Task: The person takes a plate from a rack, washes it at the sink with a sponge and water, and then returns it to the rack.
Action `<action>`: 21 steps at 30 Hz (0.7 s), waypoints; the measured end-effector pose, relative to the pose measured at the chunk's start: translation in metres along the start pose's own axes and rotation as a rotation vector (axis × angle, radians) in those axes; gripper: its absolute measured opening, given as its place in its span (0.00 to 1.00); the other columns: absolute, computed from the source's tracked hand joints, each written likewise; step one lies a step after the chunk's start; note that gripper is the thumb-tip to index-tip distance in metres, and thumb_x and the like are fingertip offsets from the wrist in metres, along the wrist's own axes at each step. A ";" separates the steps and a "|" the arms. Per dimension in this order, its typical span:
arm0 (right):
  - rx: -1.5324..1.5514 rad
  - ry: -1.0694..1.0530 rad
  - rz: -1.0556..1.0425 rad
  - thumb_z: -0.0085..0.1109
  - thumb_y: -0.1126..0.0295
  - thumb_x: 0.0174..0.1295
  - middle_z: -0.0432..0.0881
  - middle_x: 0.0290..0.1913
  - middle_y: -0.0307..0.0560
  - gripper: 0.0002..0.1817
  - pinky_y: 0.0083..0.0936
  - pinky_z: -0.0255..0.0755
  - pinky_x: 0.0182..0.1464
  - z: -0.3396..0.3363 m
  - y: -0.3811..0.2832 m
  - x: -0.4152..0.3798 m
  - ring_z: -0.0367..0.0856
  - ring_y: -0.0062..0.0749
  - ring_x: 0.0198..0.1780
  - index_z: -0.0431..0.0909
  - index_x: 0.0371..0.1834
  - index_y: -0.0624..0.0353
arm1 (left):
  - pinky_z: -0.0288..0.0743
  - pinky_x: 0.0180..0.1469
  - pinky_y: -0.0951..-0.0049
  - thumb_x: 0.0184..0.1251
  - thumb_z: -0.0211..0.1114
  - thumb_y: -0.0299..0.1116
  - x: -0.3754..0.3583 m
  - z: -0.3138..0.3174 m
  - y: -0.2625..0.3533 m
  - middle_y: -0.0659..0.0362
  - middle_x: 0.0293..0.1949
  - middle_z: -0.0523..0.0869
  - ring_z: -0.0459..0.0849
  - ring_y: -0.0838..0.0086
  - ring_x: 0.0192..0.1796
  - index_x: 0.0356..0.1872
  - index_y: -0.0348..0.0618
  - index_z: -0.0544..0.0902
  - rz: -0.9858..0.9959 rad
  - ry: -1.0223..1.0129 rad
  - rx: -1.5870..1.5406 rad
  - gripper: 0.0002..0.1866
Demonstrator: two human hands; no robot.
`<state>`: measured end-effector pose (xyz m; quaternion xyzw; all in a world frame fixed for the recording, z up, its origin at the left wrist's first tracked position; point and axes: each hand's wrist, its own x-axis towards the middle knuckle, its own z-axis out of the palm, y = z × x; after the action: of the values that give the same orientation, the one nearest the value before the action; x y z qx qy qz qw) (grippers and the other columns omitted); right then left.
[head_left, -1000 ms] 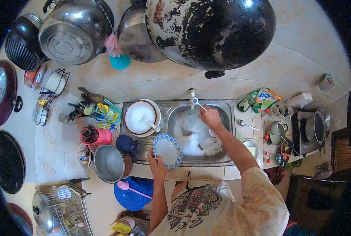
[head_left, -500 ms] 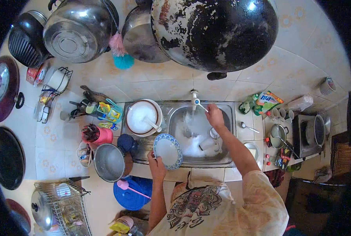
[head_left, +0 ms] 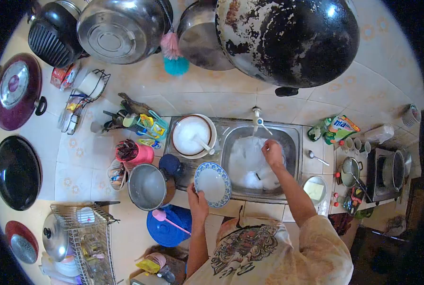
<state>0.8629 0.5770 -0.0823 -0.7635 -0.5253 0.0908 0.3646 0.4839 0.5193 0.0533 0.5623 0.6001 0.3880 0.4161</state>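
Observation:
A white plate with a blue floral rim [head_left: 213, 185] is gripped at its left edge by my left hand [head_left: 199, 204]. It is held tilted over the sink's front left edge. My right hand [head_left: 272, 153] hangs over the basin with curled fingers, and nothing shows in them. Just behind it is the white faucet [head_left: 257, 121], its lever pointing to the right, apart from the hand. Cloudy, sudsy water fills the metal sink [head_left: 292, 142]; dishes under it are only faintly visible. Left of the basin, stacked bowls [head_left: 175, 142] hold foam and a light-handled utensil.
A metal pot [head_left: 147, 187] and a dark blue cup [head_left: 169, 164] stand to the left. Below them is a blue lid or tub [head_left: 159, 232] with a pink ladle. On the right counter are a spoon [head_left: 318, 158], a dish [head_left: 314, 189] and a stove [head_left: 380, 175]. Large pans hang above.
My right hand has let go of the faucet lever and come down over the basin. The lever has turned. The whole view has shifted; my left hand still holds the plate.

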 end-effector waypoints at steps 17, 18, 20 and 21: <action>0.066 -0.198 -0.015 0.68 0.74 0.55 0.86 0.34 0.53 0.09 0.37 0.83 0.34 -0.081 -0.055 0.001 0.89 0.44 0.32 0.83 0.38 0.65 | 0.68 0.66 0.59 0.76 0.49 0.32 -0.011 -0.039 0.070 0.42 0.60 0.78 0.78 0.54 0.60 0.66 0.35 0.69 -0.063 0.234 0.054 0.21; 0.253 -0.131 0.104 0.69 0.76 0.55 0.86 0.32 0.49 0.08 0.32 0.84 0.29 -0.064 -0.035 -0.003 0.89 0.36 0.28 0.83 0.37 0.67 | 0.68 0.66 0.59 0.76 0.49 0.32 -0.010 -0.043 0.072 0.43 0.60 0.78 0.78 0.54 0.61 0.66 0.35 0.69 -0.033 0.251 0.066 0.21; 0.361 -0.092 0.228 0.68 0.77 0.57 0.87 0.33 0.48 0.08 0.30 0.84 0.29 -0.031 0.001 -0.013 0.89 0.34 0.28 0.84 0.39 0.68 | 0.65 0.69 0.60 0.76 0.50 0.32 -0.009 -0.047 0.086 0.45 0.62 0.77 0.76 0.57 0.64 0.68 0.36 0.69 -0.038 0.237 0.006 0.22; 0.482 -0.068 0.355 0.68 0.77 0.59 0.87 0.33 0.47 0.09 0.28 0.84 0.28 -0.020 0.008 -0.013 0.88 0.31 0.29 0.85 0.41 0.69 | 0.65 0.69 0.60 0.76 0.50 0.32 -0.008 -0.047 0.086 0.45 0.62 0.77 0.76 0.57 0.64 0.68 0.36 0.69 -0.026 0.246 0.008 0.22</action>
<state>0.8736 0.5548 -0.0761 -0.7313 -0.3589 0.3007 0.4959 0.4705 0.5174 0.1504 0.5044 0.6554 0.4463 0.3420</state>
